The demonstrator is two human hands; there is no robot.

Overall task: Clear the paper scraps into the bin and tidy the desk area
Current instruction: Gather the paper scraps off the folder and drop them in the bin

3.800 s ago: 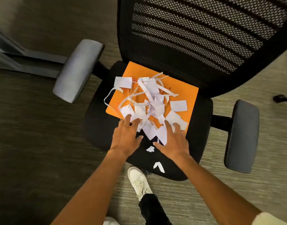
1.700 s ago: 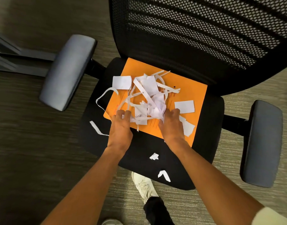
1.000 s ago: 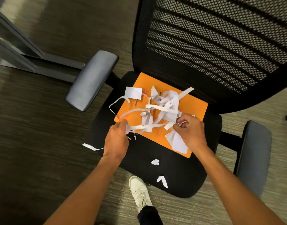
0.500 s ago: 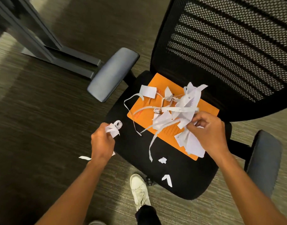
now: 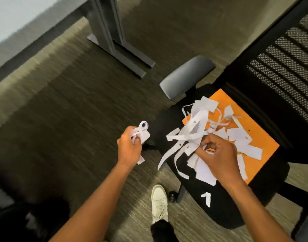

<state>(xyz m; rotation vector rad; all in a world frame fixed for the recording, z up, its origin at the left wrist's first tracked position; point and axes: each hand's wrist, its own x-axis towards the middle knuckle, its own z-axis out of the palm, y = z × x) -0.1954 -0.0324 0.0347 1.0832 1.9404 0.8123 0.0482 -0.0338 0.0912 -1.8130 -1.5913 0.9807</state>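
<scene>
The left hand (image 5: pixel 130 147) is clenched on a small wad of paper strips (image 5: pixel 141 132) over the carpet. The right hand (image 5: pixel 217 152) grips a tangled bunch (image 5: pixel 189 131) above the chair seat (image 5: pixel 210 212). More scraps (image 5: pixel 240 137) lie right of it on the orange folder (image 5: pixel 264 142). No bin shows.

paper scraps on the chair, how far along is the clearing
Early on. Nothing looks binned, and no bin is in view. In hand: the left hand is closed on a small bunch of scraps held off the seat, and the right hand grips a bigger tangle of strips. Left: loose pieces on the orange folder, one scrap at the seat's front edge, then tidying.
</scene>
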